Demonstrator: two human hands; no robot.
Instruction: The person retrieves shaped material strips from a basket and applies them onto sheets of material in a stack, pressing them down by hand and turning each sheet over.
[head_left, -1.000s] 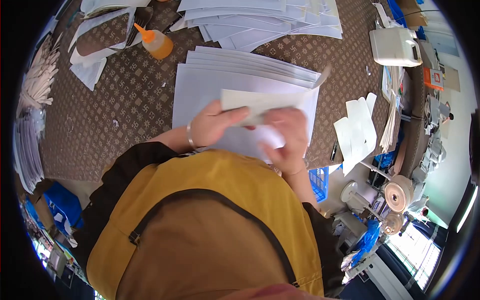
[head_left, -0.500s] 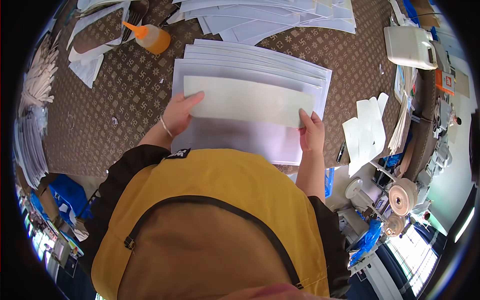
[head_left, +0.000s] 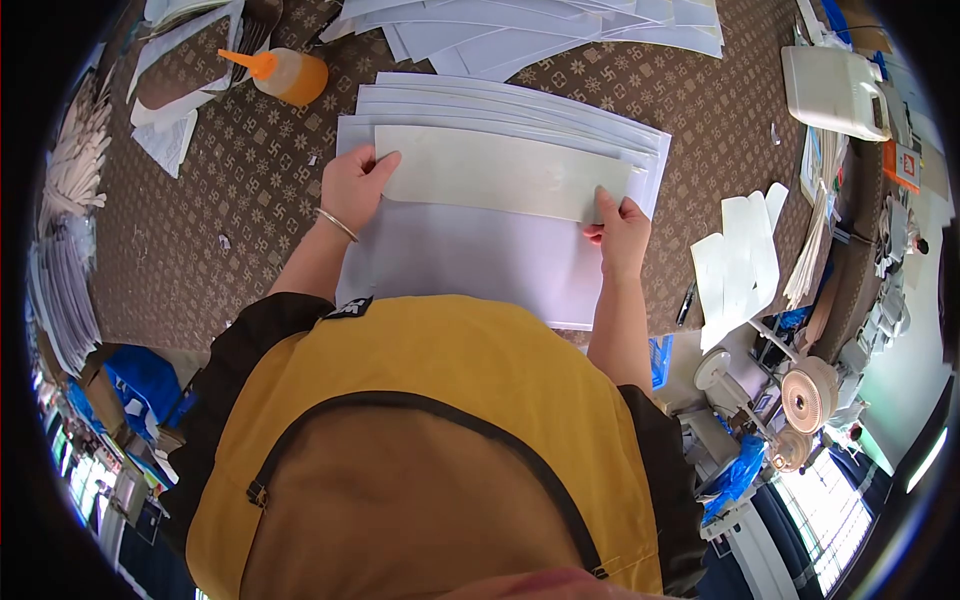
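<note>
A long off-white strip is stretched flat between my hands, over the upper part of a large pale sheet. My left hand pinches the strip's left end, thumb on top. At the right end my right hand grips its lower corner between thumb and fingers. Behind the strip, the fanned edges of several more sheets show. Whether the strip touches the sheet beneath is hard to tell.
An orange-tipped glue bottle lies at upper left. More pale sheets are piled at the far side. On the right are white cut pieces, a black pen and a white jug. Bundled strips stand far left.
The strip, folded and blurred in my hands at first, is now spread out flat. My right hand has moved out to its right end, and both hands have moved slightly farther from my body.
</note>
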